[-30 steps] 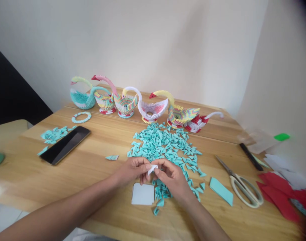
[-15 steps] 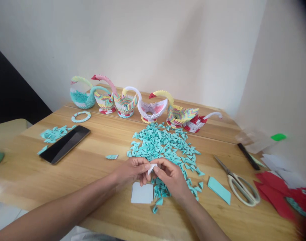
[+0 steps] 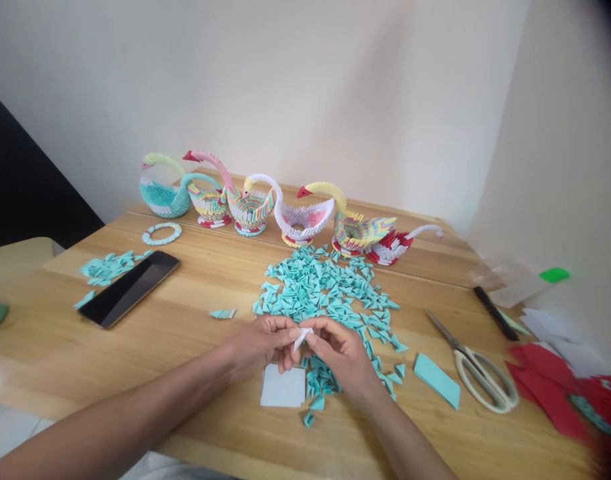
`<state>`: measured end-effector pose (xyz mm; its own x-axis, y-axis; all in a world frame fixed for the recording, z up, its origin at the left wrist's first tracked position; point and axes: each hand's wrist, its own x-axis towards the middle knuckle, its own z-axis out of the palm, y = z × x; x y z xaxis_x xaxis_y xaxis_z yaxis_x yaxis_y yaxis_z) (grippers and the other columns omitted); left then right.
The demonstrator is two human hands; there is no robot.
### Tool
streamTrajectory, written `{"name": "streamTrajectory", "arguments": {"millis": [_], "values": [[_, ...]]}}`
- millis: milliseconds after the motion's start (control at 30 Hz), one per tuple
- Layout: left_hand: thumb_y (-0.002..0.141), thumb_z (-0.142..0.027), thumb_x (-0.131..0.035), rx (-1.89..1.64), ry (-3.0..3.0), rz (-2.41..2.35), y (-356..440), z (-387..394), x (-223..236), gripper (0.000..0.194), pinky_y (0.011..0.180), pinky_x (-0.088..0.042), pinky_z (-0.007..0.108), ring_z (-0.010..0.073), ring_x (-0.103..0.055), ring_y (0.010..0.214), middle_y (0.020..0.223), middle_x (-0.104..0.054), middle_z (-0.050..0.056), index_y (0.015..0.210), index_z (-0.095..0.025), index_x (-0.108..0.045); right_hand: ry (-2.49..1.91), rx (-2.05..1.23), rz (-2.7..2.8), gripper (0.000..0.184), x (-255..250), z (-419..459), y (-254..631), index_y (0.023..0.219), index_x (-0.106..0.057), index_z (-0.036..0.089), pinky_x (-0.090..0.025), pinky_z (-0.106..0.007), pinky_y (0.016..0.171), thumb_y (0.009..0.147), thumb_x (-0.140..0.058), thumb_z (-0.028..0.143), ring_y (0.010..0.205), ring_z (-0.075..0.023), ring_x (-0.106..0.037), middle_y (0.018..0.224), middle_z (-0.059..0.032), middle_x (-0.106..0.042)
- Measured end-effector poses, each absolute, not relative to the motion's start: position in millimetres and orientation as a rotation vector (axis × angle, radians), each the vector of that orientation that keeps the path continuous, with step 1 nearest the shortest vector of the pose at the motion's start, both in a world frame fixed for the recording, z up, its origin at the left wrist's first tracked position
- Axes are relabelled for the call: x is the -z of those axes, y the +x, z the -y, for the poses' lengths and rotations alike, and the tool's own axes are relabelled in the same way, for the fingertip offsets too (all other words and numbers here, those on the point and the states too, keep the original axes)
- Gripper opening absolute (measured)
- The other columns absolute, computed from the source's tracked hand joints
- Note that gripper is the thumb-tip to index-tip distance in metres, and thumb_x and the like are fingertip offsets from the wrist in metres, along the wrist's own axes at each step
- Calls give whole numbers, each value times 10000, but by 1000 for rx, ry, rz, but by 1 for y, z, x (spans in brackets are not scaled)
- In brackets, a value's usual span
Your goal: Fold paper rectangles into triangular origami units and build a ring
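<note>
Soft, even light, faint shadow (image 3: 385, 80) on the wall (image 3: 265, 87), blurry right edge.

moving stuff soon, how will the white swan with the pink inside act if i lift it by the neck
The white swan is probably light for its size, since it looks built of folded paper pieces. Its thin, curved neck may flex or pull loose. A sideways nudge could tip it, as the bowl flares wider than the yellow base.

– Holding what?
– Pinching a folded white paper (image 3: 302, 337) with left hand (image 3: 266, 341) and right hand (image 3: 341, 344).
– And nearby?
– Can see white sheets (image 3: 283, 387) just below, teal pieces (image 3: 309, 288) beyond, scissors (image 3: 461, 352) off right, paper swans (image 3: 364, 230) behind.
</note>
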<state>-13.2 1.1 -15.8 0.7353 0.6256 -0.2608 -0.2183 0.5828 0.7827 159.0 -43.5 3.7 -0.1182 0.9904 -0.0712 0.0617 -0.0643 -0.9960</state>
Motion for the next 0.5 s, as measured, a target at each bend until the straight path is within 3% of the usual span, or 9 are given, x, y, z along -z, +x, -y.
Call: {"name": "streamTrajectory", "arguments": {"millis": [500], "values": [[720,-455,-743,-508,805,-558,-14,-1,14,381,451,-421,191,77,-549,444,601,-633,13,729,-117,-567,-1239,-1337,1301,275,-7,44,160,925,-686,174,-481,-267,623,780,-664,406,643,-131,-579,712,-8,-639]]}}
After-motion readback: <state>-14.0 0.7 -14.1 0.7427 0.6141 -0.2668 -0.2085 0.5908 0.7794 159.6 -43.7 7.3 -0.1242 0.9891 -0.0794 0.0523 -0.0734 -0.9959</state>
